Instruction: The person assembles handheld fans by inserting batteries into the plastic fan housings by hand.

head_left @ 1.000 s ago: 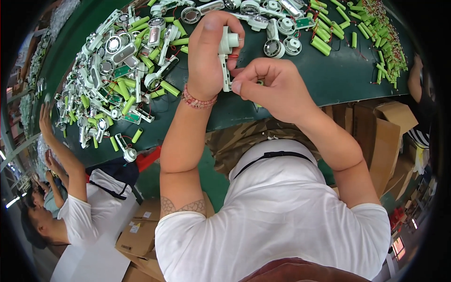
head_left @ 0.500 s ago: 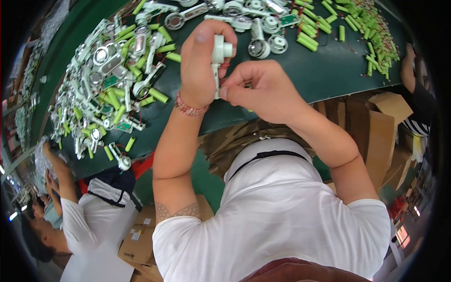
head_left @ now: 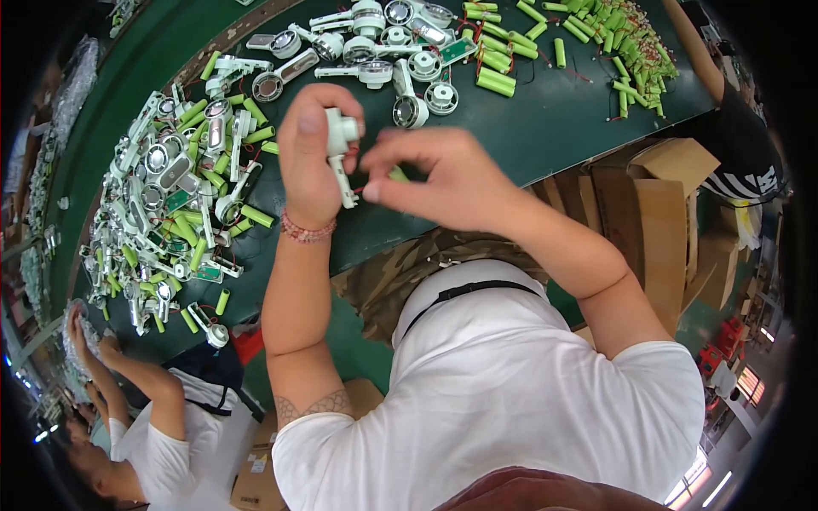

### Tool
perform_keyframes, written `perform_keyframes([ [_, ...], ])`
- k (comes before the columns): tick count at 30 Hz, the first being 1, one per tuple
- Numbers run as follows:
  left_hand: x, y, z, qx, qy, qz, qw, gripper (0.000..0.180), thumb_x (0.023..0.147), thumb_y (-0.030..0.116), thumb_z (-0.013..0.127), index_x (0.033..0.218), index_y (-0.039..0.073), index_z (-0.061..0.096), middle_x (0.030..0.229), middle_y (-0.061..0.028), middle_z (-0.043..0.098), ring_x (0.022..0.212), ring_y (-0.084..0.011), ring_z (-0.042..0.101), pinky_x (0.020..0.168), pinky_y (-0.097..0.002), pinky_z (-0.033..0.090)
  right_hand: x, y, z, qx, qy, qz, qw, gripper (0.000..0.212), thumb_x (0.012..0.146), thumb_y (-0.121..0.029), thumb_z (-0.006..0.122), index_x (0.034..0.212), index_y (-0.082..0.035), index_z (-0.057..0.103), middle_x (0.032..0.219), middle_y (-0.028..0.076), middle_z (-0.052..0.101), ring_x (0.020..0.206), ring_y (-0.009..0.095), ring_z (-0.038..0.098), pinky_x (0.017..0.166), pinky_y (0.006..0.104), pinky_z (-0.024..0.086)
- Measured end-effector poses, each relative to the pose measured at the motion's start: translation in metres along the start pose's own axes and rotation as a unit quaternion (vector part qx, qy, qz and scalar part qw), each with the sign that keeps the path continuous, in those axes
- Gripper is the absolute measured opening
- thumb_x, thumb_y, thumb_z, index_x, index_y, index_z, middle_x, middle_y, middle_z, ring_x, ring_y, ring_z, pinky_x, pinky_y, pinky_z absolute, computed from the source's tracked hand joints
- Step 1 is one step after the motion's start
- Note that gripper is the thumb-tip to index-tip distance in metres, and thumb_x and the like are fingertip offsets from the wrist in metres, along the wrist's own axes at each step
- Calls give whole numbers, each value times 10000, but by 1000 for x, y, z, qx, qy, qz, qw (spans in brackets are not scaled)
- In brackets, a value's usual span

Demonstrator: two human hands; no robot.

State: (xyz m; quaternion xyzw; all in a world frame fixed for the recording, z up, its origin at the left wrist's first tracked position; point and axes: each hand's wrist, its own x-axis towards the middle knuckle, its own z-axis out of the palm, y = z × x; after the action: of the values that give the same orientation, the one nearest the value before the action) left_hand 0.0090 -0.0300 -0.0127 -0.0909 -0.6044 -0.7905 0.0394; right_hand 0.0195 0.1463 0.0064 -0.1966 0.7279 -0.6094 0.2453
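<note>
My left hand (head_left: 308,166) is closed round a small pale handheld fan body (head_left: 343,132), its round head up and its narrow handle pointing down past my fingers. Just right of the handle, my right hand (head_left: 456,183) is curled, thumb and forefinger close together and slightly smeared by motion. A green battery cell (head_left: 397,174) shows partly between those fingers; the rest is hidden. A bit of red wire (head_left: 361,189) runs between the handle's lower end and my right thumb.
The dark green table (head_left: 545,128) bears a big heap of fan bodies with green cells (head_left: 183,183) at left, more fan parts (head_left: 366,43) behind, and a pile of wired green cells (head_left: 626,43) at far right. Cardboard boxes (head_left: 648,213) stand at right. Co-workers' arms (head_left: 141,362) reach in on both sides.
Both hands and the fan body now appear lower and further left in view, and the whole scene has shifted. My right fingers have drawn slightly away from the handle; more green cell shows.
</note>
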Motion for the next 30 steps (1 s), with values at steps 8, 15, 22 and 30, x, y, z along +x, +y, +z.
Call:
perform_keyframes([
  [8,-3,87,-49,239,259,167,921,297,990,268,461,963,3,592,799,-82,585,595,-113,487,530,-216,396,34,43,-128,-517,343,-161,767,272,823,-272,707,1055,-130,707,1225,147,611,1182,330,505,1086,459,282],
  [15,-32,164,-208,510,435,151,727,368,887,333,688,964,-25,658,835,-48,636,673,-110,544,613,-221,435,34,67,-154,-162,416,-261,856,168,883,-145,683,1010,-40,716,1054,82,694,1021,156,613,945,291,435],
  [22,-55,163,-319,742,421,-67,516,688,834,517,636,1220,-49,583,1190,-247,597,1109,-343,570,968,-395,426,21,19,-142,-67,460,-290,836,223,943,-104,609,1111,33,663,1022,84,698,967,111,628,882,220,466],
  [30,2,73,-49,398,146,40,905,297,884,175,663,1162,75,628,982,-52,677,821,-99,621,672,-221,481,-10,12,-108,148,400,-213,879,339,899,-77,650,1202,59,583,1032,136,694,987,175,658,812,237,489],
])
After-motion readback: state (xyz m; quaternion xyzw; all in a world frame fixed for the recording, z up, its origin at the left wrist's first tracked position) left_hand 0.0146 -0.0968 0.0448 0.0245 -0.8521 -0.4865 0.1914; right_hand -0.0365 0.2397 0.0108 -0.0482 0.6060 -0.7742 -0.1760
